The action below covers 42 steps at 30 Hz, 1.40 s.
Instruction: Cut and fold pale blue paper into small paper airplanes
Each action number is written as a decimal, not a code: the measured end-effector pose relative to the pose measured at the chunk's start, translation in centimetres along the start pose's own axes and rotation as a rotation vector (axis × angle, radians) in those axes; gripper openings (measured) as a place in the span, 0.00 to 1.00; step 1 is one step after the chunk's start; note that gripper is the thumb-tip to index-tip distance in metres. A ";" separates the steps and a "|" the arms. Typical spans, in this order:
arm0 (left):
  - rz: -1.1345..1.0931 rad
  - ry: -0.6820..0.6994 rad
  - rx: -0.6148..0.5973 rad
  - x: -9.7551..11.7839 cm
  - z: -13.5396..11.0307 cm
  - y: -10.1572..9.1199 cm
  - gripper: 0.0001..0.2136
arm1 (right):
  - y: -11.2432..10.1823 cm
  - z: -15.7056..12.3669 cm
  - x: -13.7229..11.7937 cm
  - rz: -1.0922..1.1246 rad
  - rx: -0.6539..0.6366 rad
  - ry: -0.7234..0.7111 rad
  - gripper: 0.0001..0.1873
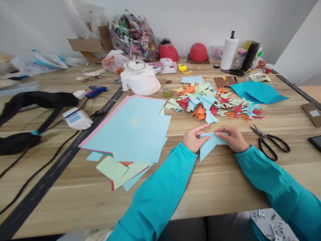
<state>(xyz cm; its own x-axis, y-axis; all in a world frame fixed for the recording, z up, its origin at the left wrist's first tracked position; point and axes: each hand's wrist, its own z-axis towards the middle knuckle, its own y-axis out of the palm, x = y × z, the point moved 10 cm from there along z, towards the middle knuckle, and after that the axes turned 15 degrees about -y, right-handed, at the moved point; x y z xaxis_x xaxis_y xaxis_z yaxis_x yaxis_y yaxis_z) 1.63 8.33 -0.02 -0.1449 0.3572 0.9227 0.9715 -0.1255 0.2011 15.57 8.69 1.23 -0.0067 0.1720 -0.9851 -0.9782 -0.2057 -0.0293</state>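
A piece of light blue paper (207,149), folded to an angled shape, is held between both hands just above the table's front half. My left hand (193,138) pinches its left edge with thumb and fingers. At its right end my right hand (233,138) grips it, the thumb on top; some fingers are hidden behind the paper. Beyond the hands lies a heap of folded paper pieces (207,100) in blue, green, orange and red. Black-handled scissors (269,140) rest, blades apart, to the right of my right hand.
Large paper sheets (125,130) are stacked left of my hands, with green offcuts (112,169) in front. Farther left are a blue glue gun (97,91), a white box (77,118) and black cables. A teal sheet (258,92) lies at the back right.
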 end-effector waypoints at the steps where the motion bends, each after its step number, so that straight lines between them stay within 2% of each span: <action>1: -0.018 -0.015 -0.013 -0.1 0.0 0.1 0.33 | 0.0 0.0 0.0 -0.015 -0.007 0.002 0.19; 3: -0.032 -0.017 0.001 0.0 -0.1 0.0 0.29 | -0.3 0.0 -0.1 -0.023 0.007 -0.002 0.18; 6: 0.005 -0.017 0.037 0.0 0.0 -0.3 0.18 | -1.0 0.0 -0.1 -0.009 0.059 -0.007 0.18; 9: 0.064 -0.028 0.030 -0.3 0.2 -0.4 0.18 | -1.5 0.1 0.4 -0.004 0.091 0.006 0.17; 13: 0.030 -0.021 0.002 -0.6 0.5 -0.4 0.17 | -1.8 0.1 0.8 -0.009 0.106 0.019 0.18; 19: -0.012 -0.049 0.004 -0.6 0.4 -0.3 0.16 | -1.2 0.1 0.0 -0.047 0.055 -0.020 0.17; 23: 0.071 -0.006 0.004 0.3 -0.1 0.2 0.14 | -0.7 0.1 -0.3 -0.071 0.016 -0.035 0.17; 30: 0.166 0.044 0.071 1.1 -0.3 -0.2 0.11 | -0.5 0.5 -1.6 -0.259 -0.058 -0.178 0.15; 36: 0.273 0.112 0.050 1.3 -0.8 0.6 0.08 | 0.7 0.1 -1.7 -0.276 -0.157 -0.168 0.16; 42: 0.373 0.181 0.066 1.9 -1.2 1.2 0.05 | 1.0 -0.1 -1.9 -0.298 -0.167 -0.158 0.16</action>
<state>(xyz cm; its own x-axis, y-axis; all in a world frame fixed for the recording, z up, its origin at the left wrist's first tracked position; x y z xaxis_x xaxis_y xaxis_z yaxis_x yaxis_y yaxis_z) 2.28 7.75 2.33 0.1939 0.1292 0.9725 0.9728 -0.1534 -0.1735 14.67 8.07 3.07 0.2281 0.3922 -0.8912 -0.8948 -0.2764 -0.3507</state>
